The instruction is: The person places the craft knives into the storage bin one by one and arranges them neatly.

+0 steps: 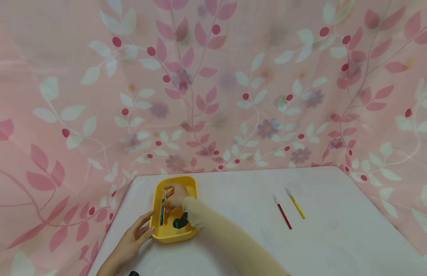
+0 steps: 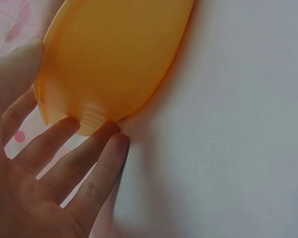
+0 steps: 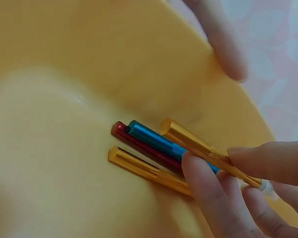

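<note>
My right hand (image 1: 178, 194) reaches into a yellow tray (image 1: 177, 239). In the right wrist view, its thumb and fingers pinch a gold pen-shaped tool (image 3: 193, 141) with a knurled band and a pale tip. Under and beside it, a blue tool (image 3: 154, 136), a dark red tool (image 3: 144, 148) and a second gold tool (image 3: 139, 166) lie in a row inside the tray. Against the tray's left outer side rests my left hand (image 1: 134, 234). Its fingers look extended in the left wrist view, with fingertips (image 2: 107, 130) touching the tray's wall.
Two similar tools with whitish tips, one red (image 1: 284, 216) and one yellow (image 1: 297, 206), lie apart on the right half of the white table (image 1: 241, 214). A pink leaf-patterned cloth (image 1: 227, 96) stands behind the table. My right sleeve (image 1: 230, 237) crosses the tray's right wall.
</note>
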Available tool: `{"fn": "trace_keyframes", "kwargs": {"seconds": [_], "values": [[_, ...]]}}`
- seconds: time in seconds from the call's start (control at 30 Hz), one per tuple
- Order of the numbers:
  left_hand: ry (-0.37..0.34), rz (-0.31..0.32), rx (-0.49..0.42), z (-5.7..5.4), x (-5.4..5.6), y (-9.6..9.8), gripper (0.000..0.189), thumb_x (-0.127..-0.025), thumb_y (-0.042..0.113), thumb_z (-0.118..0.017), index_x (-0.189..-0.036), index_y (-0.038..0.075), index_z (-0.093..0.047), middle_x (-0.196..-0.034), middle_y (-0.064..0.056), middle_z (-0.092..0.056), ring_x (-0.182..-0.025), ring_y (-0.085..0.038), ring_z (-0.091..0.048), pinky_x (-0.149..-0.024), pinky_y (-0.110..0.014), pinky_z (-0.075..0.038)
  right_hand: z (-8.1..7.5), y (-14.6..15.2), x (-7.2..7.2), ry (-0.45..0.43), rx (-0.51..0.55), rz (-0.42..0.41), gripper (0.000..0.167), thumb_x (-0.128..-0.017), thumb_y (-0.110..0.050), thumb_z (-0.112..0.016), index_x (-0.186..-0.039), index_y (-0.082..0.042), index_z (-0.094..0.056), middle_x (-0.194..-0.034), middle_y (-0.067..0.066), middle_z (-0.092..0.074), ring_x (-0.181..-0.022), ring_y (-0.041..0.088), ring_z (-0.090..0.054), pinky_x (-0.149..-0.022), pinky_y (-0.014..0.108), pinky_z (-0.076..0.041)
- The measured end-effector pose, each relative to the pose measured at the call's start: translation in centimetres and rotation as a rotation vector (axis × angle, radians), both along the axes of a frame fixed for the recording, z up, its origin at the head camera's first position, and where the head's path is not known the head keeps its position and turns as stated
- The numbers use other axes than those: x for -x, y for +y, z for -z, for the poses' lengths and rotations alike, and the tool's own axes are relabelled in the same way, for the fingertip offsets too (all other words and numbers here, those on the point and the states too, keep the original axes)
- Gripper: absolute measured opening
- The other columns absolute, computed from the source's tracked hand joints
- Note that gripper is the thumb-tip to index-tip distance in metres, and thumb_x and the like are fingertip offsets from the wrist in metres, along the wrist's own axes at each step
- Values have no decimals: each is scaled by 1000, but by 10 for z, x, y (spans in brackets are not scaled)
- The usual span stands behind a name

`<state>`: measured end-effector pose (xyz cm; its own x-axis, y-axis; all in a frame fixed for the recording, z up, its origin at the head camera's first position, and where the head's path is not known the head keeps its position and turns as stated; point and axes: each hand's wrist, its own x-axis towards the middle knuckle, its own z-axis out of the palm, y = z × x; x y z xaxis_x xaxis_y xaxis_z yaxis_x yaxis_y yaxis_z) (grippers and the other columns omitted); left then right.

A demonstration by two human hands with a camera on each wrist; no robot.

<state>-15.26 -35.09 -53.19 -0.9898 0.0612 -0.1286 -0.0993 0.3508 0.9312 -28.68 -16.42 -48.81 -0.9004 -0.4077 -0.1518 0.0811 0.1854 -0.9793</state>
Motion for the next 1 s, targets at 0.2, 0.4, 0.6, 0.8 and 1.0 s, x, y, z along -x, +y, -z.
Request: {"fn": "trace_keyframes", "kwargs": {"seconds": [0.2,0.4,0.6,0.8,1.0], "values": [[-28,-11,9,0,1,1,69,-109,32,-72,-169,20,-40,-173,-23,-35,-149,-48,-49,-105,-42,-60,14,-11,11,20,-84,29,62,-82,20,-84,-138,-3,-71,-92,7,-65,-62,29,-71,-58,44,-66],[-36,-20,3,-1,-1,2,69,-109,32,-72,-169,20,-39,-173,-23,-34,-151,-49,-47,-104,-42,-60,19,-15,14,65,-152,29,61,-80,18,-88,-136,-2,-71,-86,7,-62,-61,24,-68,-54,38,-64],[-8,-12,-1,-2,-3,2,67,-110,30,-70,-169,19,-40,-173,-23,-35,-149,-49,-49,-104,-40,-60,17,-18,9,109,-194,26,62,-80,17,-89,-137,-3,-72,-82,5,-58,-61,20,-62,-51,36,-62],[33,-5,-5,-2,-3,3,64,-111,27,-69,-168,18,-41,-172,-23,-36,-147,-49,-51,-104,-39,-60,20,-20,9,173,-262,5,64,-80,12,-92,-138,-5,-72,-81,4,-56,-63,17,-56,-53,31,-61],[35,-6,-4,-2,-4,4,63,-111,27,-69,-167,19,-42,-172,-23,-37,-146,-48,-52,-105,-40,-59,21,-21,10,225,-316,1,63,-80,8,-94,-138,-7,-72,-81,2,-55,-66,15,-54,-59,26,-59]]}}
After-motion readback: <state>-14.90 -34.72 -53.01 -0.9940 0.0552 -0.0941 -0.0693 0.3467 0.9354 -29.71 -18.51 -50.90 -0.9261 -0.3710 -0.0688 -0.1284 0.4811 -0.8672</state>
